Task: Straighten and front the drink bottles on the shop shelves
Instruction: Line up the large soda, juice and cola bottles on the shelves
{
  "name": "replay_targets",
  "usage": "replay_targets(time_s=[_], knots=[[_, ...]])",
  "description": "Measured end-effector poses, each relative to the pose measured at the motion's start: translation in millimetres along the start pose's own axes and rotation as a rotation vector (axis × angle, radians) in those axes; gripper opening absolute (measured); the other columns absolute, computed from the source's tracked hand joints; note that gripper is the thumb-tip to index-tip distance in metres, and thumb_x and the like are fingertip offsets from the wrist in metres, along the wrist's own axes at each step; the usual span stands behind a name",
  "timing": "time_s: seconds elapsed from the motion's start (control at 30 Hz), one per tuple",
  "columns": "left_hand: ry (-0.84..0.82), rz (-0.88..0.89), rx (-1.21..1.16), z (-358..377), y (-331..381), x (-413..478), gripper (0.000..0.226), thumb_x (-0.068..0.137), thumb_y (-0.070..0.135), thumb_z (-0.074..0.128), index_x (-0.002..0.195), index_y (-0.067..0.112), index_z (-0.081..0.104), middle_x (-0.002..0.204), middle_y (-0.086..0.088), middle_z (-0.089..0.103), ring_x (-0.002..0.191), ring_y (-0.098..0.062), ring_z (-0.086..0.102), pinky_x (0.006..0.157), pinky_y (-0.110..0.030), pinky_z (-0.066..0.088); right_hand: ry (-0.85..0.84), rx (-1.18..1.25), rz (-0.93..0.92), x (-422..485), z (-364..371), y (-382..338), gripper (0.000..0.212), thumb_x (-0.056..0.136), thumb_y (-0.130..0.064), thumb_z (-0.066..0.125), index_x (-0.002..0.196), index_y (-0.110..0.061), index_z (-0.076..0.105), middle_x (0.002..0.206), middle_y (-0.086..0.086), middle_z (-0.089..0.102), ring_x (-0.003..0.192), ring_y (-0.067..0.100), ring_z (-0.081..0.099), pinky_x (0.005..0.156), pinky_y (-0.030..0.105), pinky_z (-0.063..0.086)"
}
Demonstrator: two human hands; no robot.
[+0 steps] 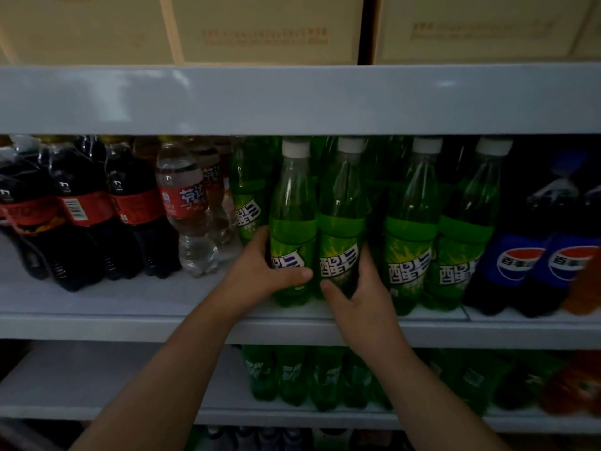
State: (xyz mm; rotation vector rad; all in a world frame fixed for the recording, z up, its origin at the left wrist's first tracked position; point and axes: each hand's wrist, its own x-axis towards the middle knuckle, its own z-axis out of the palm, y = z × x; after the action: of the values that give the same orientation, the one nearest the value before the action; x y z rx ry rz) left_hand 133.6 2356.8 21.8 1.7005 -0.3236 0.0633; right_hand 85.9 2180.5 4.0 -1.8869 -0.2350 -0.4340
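Here the left hand (257, 271) curls round the left bottle (292, 229), the right hand (361, 301) round the right bottle (341, 229); both upright, touching, thumbs in front

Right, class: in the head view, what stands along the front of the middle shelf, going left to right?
Dark cola bottles → clear bottle with red label → first green bottle, gripped by the left hand → second green bottle, gripped by the right hand → third green bottle → fourth green bottle → blue-label cola bottles.
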Motion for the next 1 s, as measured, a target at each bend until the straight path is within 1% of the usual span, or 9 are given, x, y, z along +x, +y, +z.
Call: replay_targets(time_s=[0.17, 0.27, 0.43, 0.5, 0.57, 0.63, 0.7, 0.8, 1.0], knots=[[-0.156, -0.057, -0.221, 5.1, 0.9, 10.8, 0.091, 0.048, 0.016, 0.084, 0.130, 0.004, 0.048, 0.115, -0.013, 0.068, 0.107, -0.030, 0.065, 0.085, -0.043, 0.054, -0.029, -0.113, -0.021, -20.1, -10.0, 2.2, 0.061, 0.089, -0.022, 0.062, 0.139, -0.040, 0.033, 0.126, -0.027, 0.046, 0.107, -0.023, 0.041, 0.087, -0.006, 0.026], [-0.143, -0.071, -0.302, 12.8, -0.8, 13.8, 0.079, 0.048, 0.013, 0.082, 0.121, 0.007, 0.055, 0.107, -0.010, 0.072, 0.101, -0.028, 0.068, 0.077, -0.036, 0.056, -0.017, -0.177, -0.042, -30.3, -17.8, 0.8, 0.053, 0.089, -0.020, 0.061, 0.127, -0.047, 0.037, 0.110, -0.031, 0.050, 0.100, -0.019, 0.046, 0.080, -0.006, 0.031], [-0.121, -0.041, -0.320, 29.3, -3.1, 14.0, 0.077, 0.049, 0.013, 0.083, 0.121, 0.009, 0.055, 0.108, -0.012, 0.071, 0.102, -0.029, 0.067, 0.076, -0.036, 0.056, 0.054, -0.294, -0.032, -36.3, -20.8, 3.7, 0.043, 0.092, -0.024, 0.057, 0.134, -0.020, 0.047, 0.096, -0.006, 0.063, 0.082, 0.000, 0.055, 0.071, 0.014, 0.044], [-0.108, -0.037, -0.331, 35.6, -3.7, 13.3, 0.078, 0.049, 0.012, 0.083, 0.121, 0.008, 0.054, 0.108, -0.012, 0.071, 0.101, -0.029, 0.068, 0.076, -0.035, 0.056, 0.079, -0.367, 0.000, -42.8, -19.0, 3.5, 0.053, 0.094, -0.028, 0.054, 0.143, -0.016, 0.039, 0.100, 0.000, 0.064, 0.084, 0.005, 0.057, 0.072, 0.018, 0.044], [-0.096, -0.029, -0.339, 40.0, -4.4, 12.2, 0.081, 0.050, 0.013, 0.084, 0.124, 0.008, 0.053, 0.109, -0.012, 0.071, 0.103, -0.030, 0.067, 0.077, -0.036, 0.056, 0.156, -0.461, -0.055, -51.8, -13.0, 3.4, 0.055, 0.094, -0.029, 0.052, 0.144, -0.012, 0.038, 0.126, 0.009, 0.061, 0.106, 0.010, 0.059, 0.087, 0.020, 0.045], [-0.091, -0.014, -0.356, 42.3, -6.1, 10.9, 0.081, 0.052, 0.012, 0.084, 0.126, 0.007, 0.051, 0.112, -0.014, 0.070, 0.105, -0.031, 0.066, 0.079, -0.038, 0.055, 0.282, -0.521, -0.191, -58.1, -5.0, 6.0, 0.051, 0.091, -0.026, 0.054, 0.137, -0.007, 0.047, 0.143, 0.009, 0.044, 0.118, 0.001, 0.044, 0.095, 0.012, 0.035], [-0.078, -0.006, -0.362, 43.3, -7.2, 9.4, 0.080, 0.054, 0.011, 0.084, 0.126, 0.007, 0.051, 0.112, -0.014, 0.069, 0.105, -0.032, 0.066, 0.079, -0.039, 0.055, 0.364, -0.496, -0.215, -57.3, 0.2, 10.8, 0.051, 0.090, -0.027, 0.056, 0.136, -0.006, 0.049, 0.145, 0.003, 0.038, 0.119, -0.004, 0.036, 0.094, 0.011, 0.033], [-0.068, -0.001, -0.361, 44.5, -7.5, 8.2, 0.081, 0.054, 0.012, 0.084, 0.127, 0.006, 0.051, 0.114, -0.015, 0.069, 0.107, -0.033, 0.065, 0.082, -0.042, 0.055, 0.444, -0.496, -0.240, -51.4, 0.6, 19.6, 0.046, 0.090, -0.027, 0.058, 0.130, -0.006, 0.055, 0.140, 0.002, 0.046, 0.120, 0.011, 0.051, 0.096, 0.027, 0.042], [-0.058, -0.005, -0.348, 44.9, -6.2, 8.8, 0.082, 0.054, 0.014, 0.084, 0.129, 0.006, 0.050, 0.114, -0.013, 0.069, 0.106, -0.032, 0.065, 0.080, -0.039, 0.055, 0.490, -0.576, -0.404, -41.1, -6.8, 30.5, 0.038, 0.090, -0.028, 0.060, 0.122, -0.007, 0.063, 0.132, 0.010, 0.057, 0.109, 0.019, 0.063, 0.088, 0.023, 0.047]])
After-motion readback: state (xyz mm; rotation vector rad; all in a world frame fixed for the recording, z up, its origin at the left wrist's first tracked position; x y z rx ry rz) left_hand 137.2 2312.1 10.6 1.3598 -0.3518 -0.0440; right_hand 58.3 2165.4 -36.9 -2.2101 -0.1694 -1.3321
